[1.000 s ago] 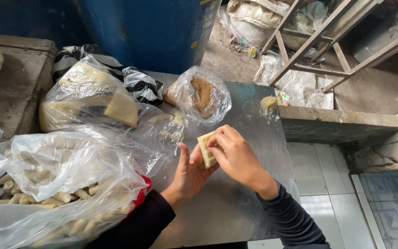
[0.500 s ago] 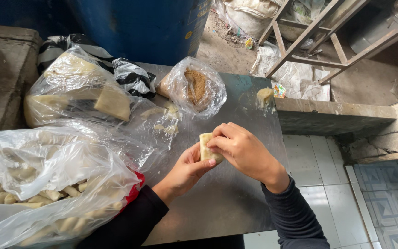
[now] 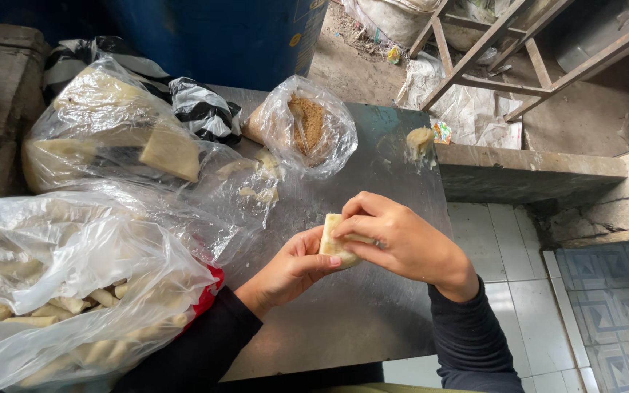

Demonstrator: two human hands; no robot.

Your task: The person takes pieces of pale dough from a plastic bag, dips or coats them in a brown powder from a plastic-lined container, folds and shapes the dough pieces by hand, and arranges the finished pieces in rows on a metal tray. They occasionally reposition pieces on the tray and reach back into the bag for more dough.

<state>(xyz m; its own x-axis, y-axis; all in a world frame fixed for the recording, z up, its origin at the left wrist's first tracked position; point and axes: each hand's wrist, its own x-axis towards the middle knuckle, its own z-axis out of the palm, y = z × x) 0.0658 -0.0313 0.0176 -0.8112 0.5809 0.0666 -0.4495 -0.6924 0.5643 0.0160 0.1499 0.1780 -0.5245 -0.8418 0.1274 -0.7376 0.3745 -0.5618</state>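
Both my hands hold a pale, folded piece of dough (image 3: pixel 331 238) above a grey metal table (image 3: pixel 373 320). My left hand (image 3: pixel 293 271) cups it from below with the thumb on its lower edge. My right hand (image 3: pixel 394 236) wraps over it from the right, fingers pressing its top and side. At my lower left a clear plastic bag (image 3: pixel 74 291) holds several finished pale rolls. Behind it another clear bag (image 3: pixel 111 145) contains flat pale sheets. A small open bag with brown filling (image 3: pixel 307 127) sits at the table's far side.
A small lump of dough (image 3: pixel 419 138) lies at the table's far right corner. A blue barrel (image 3: pixel 227 36) stands behind the table, a black-and-white bag (image 3: pixel 205 109) in front of it. A metal frame (image 3: pixel 518 58) and tiled floor (image 3: pixel 591 291) are to the right.
My hands stay on the dough piece, with the right fingers shifting over its top. The view has tilted slightly, so the bags sit a little differently in frame.
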